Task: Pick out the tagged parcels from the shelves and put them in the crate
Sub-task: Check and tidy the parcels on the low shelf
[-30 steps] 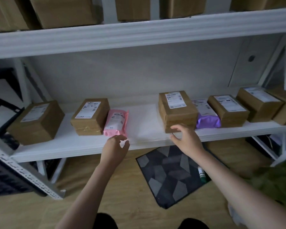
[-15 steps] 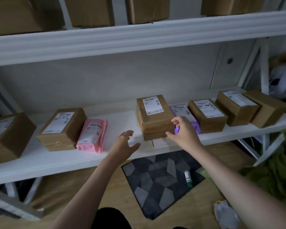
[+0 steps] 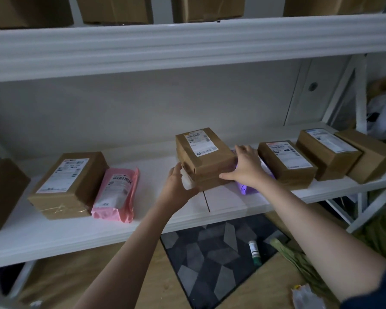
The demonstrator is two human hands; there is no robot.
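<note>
A brown cardboard parcel with a white label on top sits in the middle of the white shelf. My left hand presses against its left front corner. My right hand lies on its right side, thumb along the front edge. Both hands grip the parcel between them. A purple mailer lies just right of the parcel, mostly hidden under my right hand. No crate is in view.
On the shelf lie a pink mailer, brown boxes to its left, and three more to the right. An upper shelf beam hangs overhead. A dark mat and a small bottle lie on the floor.
The view has shifted right and closer. My left hand moved from near the pink mailer to the middle parcel's left corner; my right hand came onto its right side.
</note>
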